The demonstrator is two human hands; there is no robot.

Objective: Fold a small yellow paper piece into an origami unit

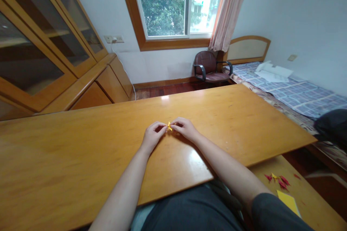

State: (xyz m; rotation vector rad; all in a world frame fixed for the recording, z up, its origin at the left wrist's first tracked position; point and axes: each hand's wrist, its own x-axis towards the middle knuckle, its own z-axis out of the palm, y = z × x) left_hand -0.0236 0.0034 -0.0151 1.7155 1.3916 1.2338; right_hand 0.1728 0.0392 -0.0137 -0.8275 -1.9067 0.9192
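Observation:
A small folded piece of yellow paper [169,126], with thin points sticking up and down, is held just above the wooden table [89,151]. My left hand [154,134] pinches its left side between thumb and fingertips. From the right, my right hand [184,128] pinches the other side the same way. The fingertips hide part of the paper, so its full shape does not show.
On a lower wooden surface [306,195] at right lie several small red folded paper pieces [283,184], a yellow one [274,177] and a yellow paper sheet [287,202]. A brown armchair [207,66] and a bed [292,90] stand beyond the table; a glass-door cabinet [81,90] stands left.

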